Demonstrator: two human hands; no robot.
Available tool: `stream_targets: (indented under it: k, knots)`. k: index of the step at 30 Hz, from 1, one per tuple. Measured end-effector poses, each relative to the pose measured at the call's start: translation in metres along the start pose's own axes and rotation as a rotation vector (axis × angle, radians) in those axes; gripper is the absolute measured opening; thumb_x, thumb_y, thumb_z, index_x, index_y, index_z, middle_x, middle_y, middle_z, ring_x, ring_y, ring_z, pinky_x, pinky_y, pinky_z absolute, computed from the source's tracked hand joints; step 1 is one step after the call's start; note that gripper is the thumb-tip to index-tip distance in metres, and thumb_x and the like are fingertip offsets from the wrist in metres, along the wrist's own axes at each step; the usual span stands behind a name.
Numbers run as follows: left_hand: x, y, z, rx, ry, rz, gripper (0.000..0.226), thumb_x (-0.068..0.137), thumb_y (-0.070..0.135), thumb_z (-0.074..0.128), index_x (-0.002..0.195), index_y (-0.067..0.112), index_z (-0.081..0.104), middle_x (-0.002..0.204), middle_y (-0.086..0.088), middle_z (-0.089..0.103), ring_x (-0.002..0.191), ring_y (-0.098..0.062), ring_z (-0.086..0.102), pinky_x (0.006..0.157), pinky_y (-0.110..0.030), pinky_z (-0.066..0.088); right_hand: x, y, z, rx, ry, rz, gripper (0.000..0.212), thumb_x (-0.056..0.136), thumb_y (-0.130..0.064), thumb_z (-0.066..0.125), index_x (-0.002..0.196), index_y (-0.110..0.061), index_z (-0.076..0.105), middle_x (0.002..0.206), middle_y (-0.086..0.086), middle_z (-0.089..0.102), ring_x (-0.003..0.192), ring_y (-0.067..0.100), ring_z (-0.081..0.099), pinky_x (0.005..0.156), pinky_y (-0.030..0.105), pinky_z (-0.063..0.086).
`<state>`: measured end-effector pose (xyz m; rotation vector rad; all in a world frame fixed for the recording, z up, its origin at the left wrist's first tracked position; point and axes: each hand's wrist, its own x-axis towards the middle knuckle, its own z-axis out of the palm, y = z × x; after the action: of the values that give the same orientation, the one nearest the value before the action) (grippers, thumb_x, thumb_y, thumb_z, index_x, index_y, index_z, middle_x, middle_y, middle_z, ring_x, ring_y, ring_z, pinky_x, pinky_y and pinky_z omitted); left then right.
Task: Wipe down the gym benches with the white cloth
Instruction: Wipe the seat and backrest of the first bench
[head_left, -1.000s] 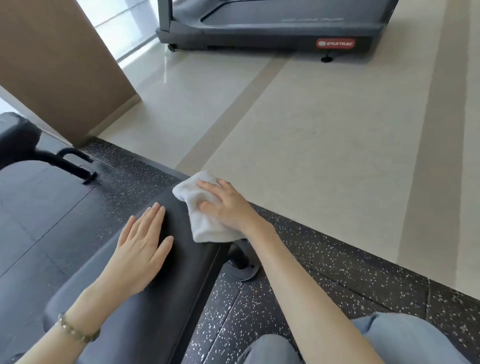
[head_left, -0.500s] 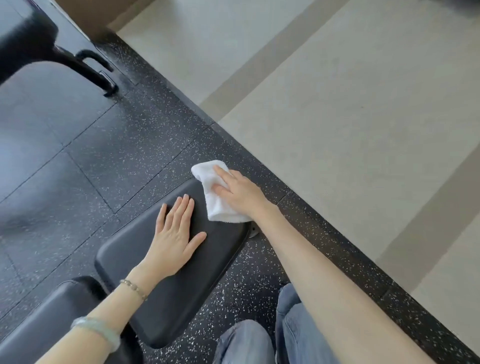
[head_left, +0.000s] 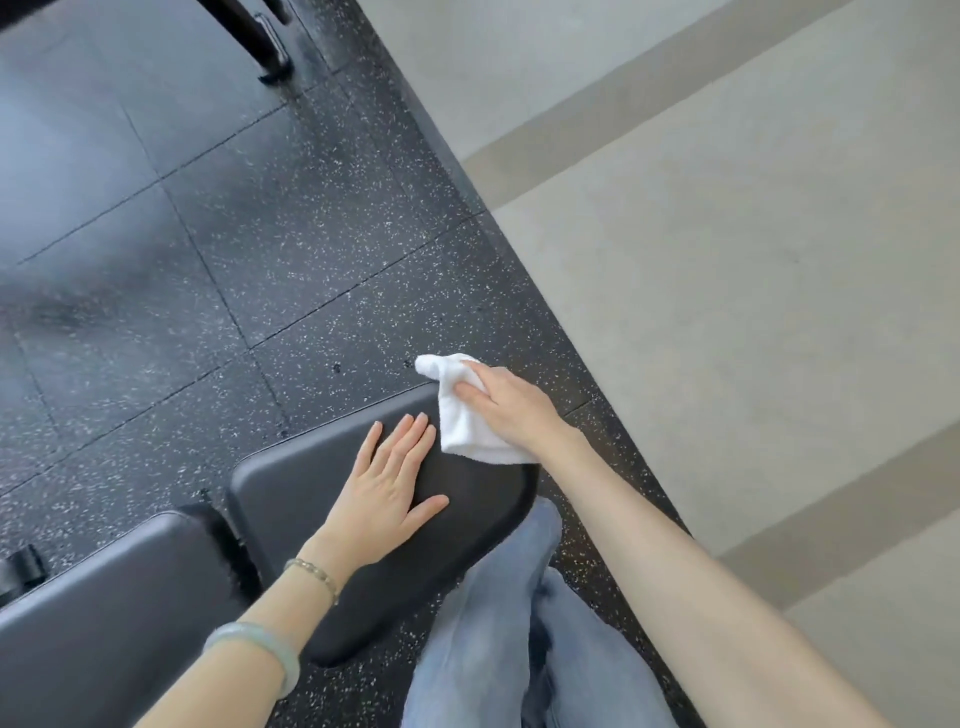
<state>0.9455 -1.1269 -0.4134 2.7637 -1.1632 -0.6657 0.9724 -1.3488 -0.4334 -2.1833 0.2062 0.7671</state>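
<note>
Head: white cloth (head_left: 464, 428) gripped under R hand (head_left: 511, 410).

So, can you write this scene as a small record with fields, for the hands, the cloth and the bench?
left hand: flat on the pad, fingers straight
right hand: grips the cloth at the pad's far corner
cloth: white, bunched, partly past the pad's edge
pad: dark, with a second pad beside it
floor: black speckled rubber, beige beyond
</note>
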Motion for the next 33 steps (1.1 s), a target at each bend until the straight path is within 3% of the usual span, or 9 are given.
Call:
stream_targets:
  k: [3, 6, 10, 13, 16, 19, 23, 28, 33]
  knots:
    - [-0.002, 0.001, -0.003, -0.023, -0.04, -0.015, 0.072, 0.092, 0.056, 0.036, 0.146, 0.009, 0.023, 0.153, -0.007, 0.021, 0.143, -0.022, 0.014, 0.115, -0.047, 0.009, 0.018, -0.014, -0.005, -0.085, -0.116, -0.009, 0.046, 0.098, -0.056, 0.028, 0.135, -0.034, 0.044, 0.121, 0.006, 0.057, 0.11, 0.026, 0.055, 0.087, 0.043, 0.045]
    - [-0.006, -0.001, -0.01, -0.035, -0.038, -0.061, 0.067, 0.091, 0.05, 0.038, 0.144, 0.009, 0.029, 0.152, -0.008, 0.028, 0.142, -0.022, 0.019, 0.114, -0.046, 0.014, 0.005, -0.013, -0.011, -0.027, -0.125, -0.024, 0.05, 0.099, -0.053, 0.029, 0.143, -0.031, 0.037, 0.139, 0.004, 0.047, 0.124, 0.024, 0.046, 0.096, 0.04, 0.04]
    - [-0.026, -0.022, -0.016, -0.12, 0.007, -0.347, 0.066, 0.091, 0.045, 0.036, 0.142, 0.003, 0.034, 0.15, -0.012, 0.032, 0.14, -0.026, 0.025, 0.114, -0.047, 0.017, -0.01, -0.014, -0.02, -0.018, -0.129, 0.033, 0.049, 0.102, -0.044, 0.032, 0.148, -0.026, 0.032, 0.149, 0.002, 0.037, 0.131, 0.022, 0.039, 0.102, 0.035, 0.032]
    - [-0.042, -0.042, -0.016, -0.11, -0.015, -0.457, 0.067, 0.093, 0.047, 0.029, 0.143, 0.002, 0.033, 0.15, -0.014, 0.031, 0.14, -0.027, 0.024, 0.114, -0.049, 0.019, 0.022, -0.036, -0.013, -0.269, -0.177, -0.03, 0.052, 0.098, -0.053, 0.024, 0.14, -0.028, 0.041, 0.137, 0.004, 0.051, 0.122, 0.027, 0.048, 0.1, 0.041, 0.036]
    - [-0.054, -0.044, -0.013, -0.123, -0.026, -0.456, 0.065, 0.094, 0.046, 0.029, 0.144, 0.005, 0.033, 0.15, -0.013, 0.032, 0.14, -0.027, 0.024, 0.114, -0.05, 0.019, 0.05, -0.074, 0.016, -0.564, -0.286, -0.149, 0.05, 0.097, -0.056, 0.023, 0.134, -0.031, 0.047, 0.13, 0.002, 0.056, 0.121, 0.025, 0.049, 0.102, 0.045, 0.027]
    - [-0.06, -0.04, -0.013, -0.154, -0.038, -0.501, 0.064, 0.098, 0.047, 0.02, 0.143, 0.004, 0.033, 0.15, -0.013, 0.032, 0.14, -0.027, 0.024, 0.114, -0.05, 0.017, 0.055, -0.11, 0.046, -0.658, -0.343, -0.258, 0.049, 0.099, -0.054, 0.025, 0.138, -0.029, 0.042, 0.131, 0.004, 0.056, 0.121, 0.025, 0.051, 0.104, 0.045, 0.024]
    - [-0.064, -0.039, -0.015, -0.181, -0.036, -0.603, 0.063, 0.096, 0.045, 0.026, 0.143, 0.004, 0.035, 0.15, -0.013, 0.031, 0.14, -0.027, 0.024, 0.113, -0.049, 0.018, 0.05, -0.1, 0.025, -0.696, -0.352, -0.272, 0.049, 0.099, -0.053, 0.026, 0.14, -0.03, 0.039, 0.135, -0.001, 0.053, 0.124, 0.023, 0.048, 0.107, 0.045, 0.021]
    - [-0.065, -0.034, -0.015, -0.197, -0.017, -0.697, 0.063, 0.093, 0.042, 0.034, 0.143, 0.004, 0.034, 0.151, -0.013, 0.03, 0.14, -0.027, 0.026, 0.114, -0.05, 0.018, 0.034, -0.058, -0.018, -0.633, -0.379, -0.07, 0.047, 0.1, -0.051, 0.022, 0.143, -0.036, 0.031, 0.146, -0.006, 0.042, 0.133, 0.016, 0.04, 0.114, 0.047, 0.011]
    - [-0.065, -0.022, -0.015, -0.235, -0.012, -0.918, 0.065, 0.093, 0.043, 0.031, 0.142, 0.0, 0.034, 0.148, -0.016, 0.035, 0.137, -0.029, 0.032, 0.115, -0.049, 0.014, 0.051, -0.094, 0.014, -0.753, -0.43, -0.223, 0.062, 0.093, -0.058, 0.008, 0.14, -0.03, 0.036, 0.14, 0.002, 0.049, 0.128, 0.022, 0.045, 0.113, 0.052, 0.007]
